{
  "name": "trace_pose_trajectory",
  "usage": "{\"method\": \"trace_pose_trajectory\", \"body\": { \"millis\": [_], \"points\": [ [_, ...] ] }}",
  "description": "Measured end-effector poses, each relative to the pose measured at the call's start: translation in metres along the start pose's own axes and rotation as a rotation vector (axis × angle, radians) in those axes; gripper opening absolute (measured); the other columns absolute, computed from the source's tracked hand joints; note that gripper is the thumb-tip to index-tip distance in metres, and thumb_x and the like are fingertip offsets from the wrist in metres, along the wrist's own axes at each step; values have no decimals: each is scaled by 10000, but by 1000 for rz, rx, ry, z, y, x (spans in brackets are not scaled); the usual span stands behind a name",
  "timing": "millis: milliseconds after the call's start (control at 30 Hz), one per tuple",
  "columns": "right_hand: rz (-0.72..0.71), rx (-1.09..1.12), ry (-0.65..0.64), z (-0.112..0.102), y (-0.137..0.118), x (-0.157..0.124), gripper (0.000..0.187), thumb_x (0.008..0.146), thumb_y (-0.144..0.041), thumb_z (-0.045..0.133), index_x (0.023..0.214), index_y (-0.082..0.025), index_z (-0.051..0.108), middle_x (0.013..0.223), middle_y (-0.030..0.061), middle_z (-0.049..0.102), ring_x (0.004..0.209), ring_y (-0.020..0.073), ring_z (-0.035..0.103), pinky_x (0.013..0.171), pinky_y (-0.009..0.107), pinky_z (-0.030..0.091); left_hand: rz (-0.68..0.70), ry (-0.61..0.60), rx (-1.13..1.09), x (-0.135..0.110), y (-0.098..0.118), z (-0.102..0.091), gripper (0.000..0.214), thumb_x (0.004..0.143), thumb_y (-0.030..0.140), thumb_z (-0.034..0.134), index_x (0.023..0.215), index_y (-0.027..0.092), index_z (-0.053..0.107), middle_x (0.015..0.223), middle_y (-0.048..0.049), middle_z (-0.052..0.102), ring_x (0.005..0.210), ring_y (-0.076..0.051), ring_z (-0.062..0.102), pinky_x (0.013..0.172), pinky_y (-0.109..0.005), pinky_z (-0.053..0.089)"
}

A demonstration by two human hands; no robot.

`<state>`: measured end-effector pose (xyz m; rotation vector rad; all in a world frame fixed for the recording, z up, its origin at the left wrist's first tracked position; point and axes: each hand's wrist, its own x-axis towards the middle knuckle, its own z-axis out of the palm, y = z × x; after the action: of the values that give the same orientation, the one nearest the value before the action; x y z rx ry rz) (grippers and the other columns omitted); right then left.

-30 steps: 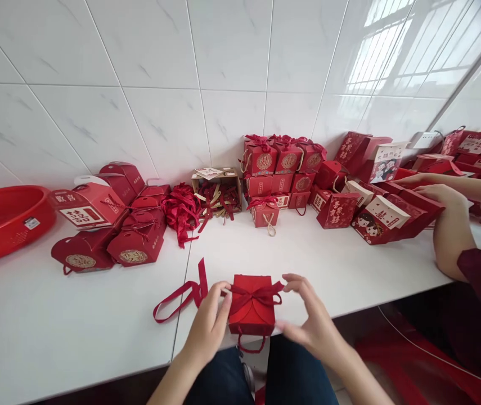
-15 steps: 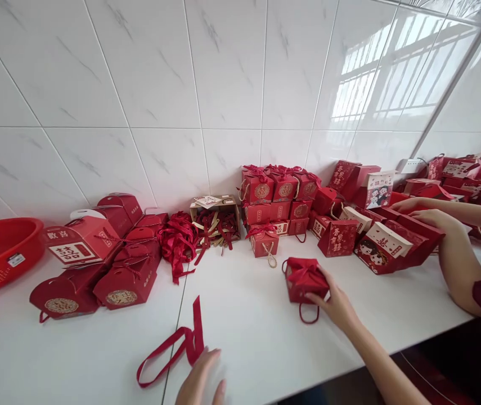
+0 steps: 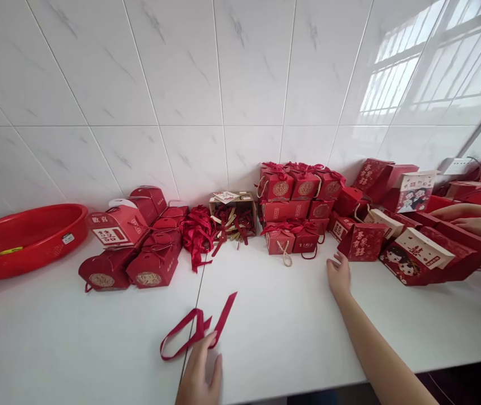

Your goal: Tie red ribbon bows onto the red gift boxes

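My left hand [image 3: 201, 372] is at the front of the table, thumb apart from its fingers. Its fingertips rest at a loose dark-red ribbon [image 3: 181, 340], which lies in a loop on the white top. A small red gift box with a bow [image 3: 306, 241] now stands in the front row of the stacked gift boxes [image 3: 281, 188], a cord handle hanging at its front. To the right of that box, my right hand [image 3: 338, 274] is empty with its fingers partly bent, close to an upright red box with gold lettering [image 3: 362, 243].
Larger red boxes [image 3: 149, 264], a heap of red ribbons [image 3: 198, 230] and an open carton of tags [image 3: 248, 214] stand along the tiled wall. A red plastic basket [image 3: 41, 247] is at far left. On the right, another person's hands [image 3: 476, 219] are among red boxes.
My right hand has set the bowed box against the stack, let go and moved right. My left hand has come onto the ribbon. The view has shifted left.
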<state>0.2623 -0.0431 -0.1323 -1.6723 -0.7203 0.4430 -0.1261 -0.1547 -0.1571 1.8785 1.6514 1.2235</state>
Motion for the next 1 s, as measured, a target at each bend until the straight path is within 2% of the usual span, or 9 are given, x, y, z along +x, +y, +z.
{"method": "trace_pose_trajectory", "body": {
  "millis": [133, 233, 267, 367, 500, 733, 800, 900, 1000],
  "points": [
    [104, 19, -253, -18, -10, -84, 570, 723, -581, 598, 1087, -143, 632, 994, 145, 655, 815, 262, 624, 742, 390, 502, -57, -12, -86, 1, 13, -7, 294, 833, 358, 556, 1089, 214, 563, 957, -91, 703, 934, -256, 688, 850, -417, 564],
    [285, 204, -1024, -23, -25, -165, 608, 813, -678, 458, 883, -135, 723, 777, 112, 682, 623, 217, 613, 630, 373, 500, -150, -20, -264, -5, 36, -10, 292, 842, 354, 576, 1085, 206, 511, 889, -78, 703, 878, -220, 700, 806, -350, 580],
    [335, 265, -1135, -22, -30, -188, 630, 832, -685, 425, 885, -136, 730, 783, 115, 691, 651, 222, 628, 662, 378, 499, -143, -61, -305, -9, 46, -11, 288, 844, 346, 581, 1088, 212, 508, 900, -77, 706, 886, -213, 700, 802, -333, 581],
    [404, 380, -900, -12, -43, -233, 559, 797, -679, 517, 814, -159, 720, 747, 83, 677, 708, 213, 629, 682, 337, 483, 14, -289, -349, -19, 74, -17, 277, 831, 302, 605, 1098, 245, 561, 927, -67, 726, 885, -208, 703, 814, -318, 577],
    [635, 668, -749, 1, -52, -243, 305, 712, -482, 744, 794, -197, 676, 706, 18, 646, 654, 162, 605, 596, 266, 477, 206, -522, -345, -27, 93, -27, 337, 796, 245, 653, 1126, 292, 605, 951, -41, 742, 875, -208, 706, 835, -312, 575],
    [834, 1003, -643, -9, -41, -220, 245, 707, -272, 783, 925, -206, 692, 898, 17, 687, 859, 144, 658, 782, 254, 549, 282, -415, -205, -18, 63, -44, 314, 836, 290, 600, 1150, 282, 602, 1120, -58, 699, 1026, -221, 670, 889, -332, 567],
    [897, 1030, -547, -11, -33, -214, 276, 673, -220, 805, 923, -189, 694, 875, 15, 682, 862, 137, 663, 785, 238, 562, 328, -263, -61, 20, 45, -63, 312, 823, 341, 593, 1125, 266, 607, 1200, -59, 660, 1122, -247, 623, 953, -379, 536],
    [901, 1024, -528, -17, -18, -208, 291, 686, -175, 795, 955, -181, 684, 888, 25, 671, 851, 138, 664, 790, 252, 580, 159, 128, 73, 117, 20, -103, 463, 826, 415, 537, 1209, 160, 493, 1239, -153, 581, 1157, -295, 576, 945, -462, 518],
    [800, 1023, -537, -36, 1, -201, 249, 697, -206, 800, 915, -208, 679, 816, 9, 645, 682, 109, 632, 662, 233, 589, 36, 362, 167, 219, 4, -148, 660, 756, 344, 628, 1295, 68, 365, 1422, -287, 326, 1363, -441, 269, 1074, -668, 234]
  ]
}}
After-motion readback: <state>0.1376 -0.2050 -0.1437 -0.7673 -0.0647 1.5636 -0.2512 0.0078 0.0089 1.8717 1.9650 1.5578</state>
